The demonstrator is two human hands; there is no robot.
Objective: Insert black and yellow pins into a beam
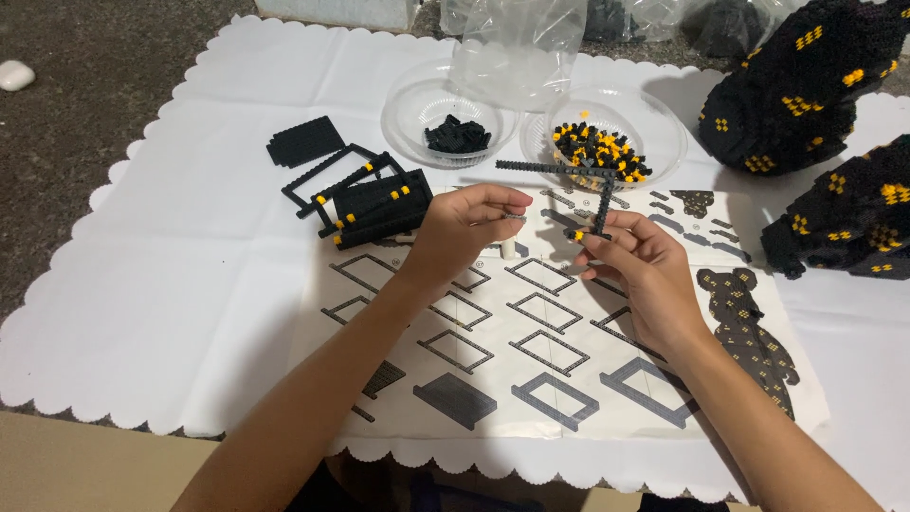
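My right hand (pixel 637 268) pinches the lower end of a thin black brick frame (pixel 569 173), an L-shaped run of small bricks that rises over the instruction sheet (pixel 531 360). My left hand (pixel 466 228) is close to its left, fingertips pinched together on a tiny piece too small to make out. Both hands hover above the printed sheet of frame diagrams.
Two clear plastic bowls stand behind the hands, one with black bricks (pixel 457 135), one with black and yellow bricks (pixel 599 152). A stack of finished black frames (pixel 365 201) and a black plate (pixel 305 140) lie at left. Large black and yellow built sections (pixel 806 85) sit at right. A white scalloped cloth (pixel 171 284) covers the surface.
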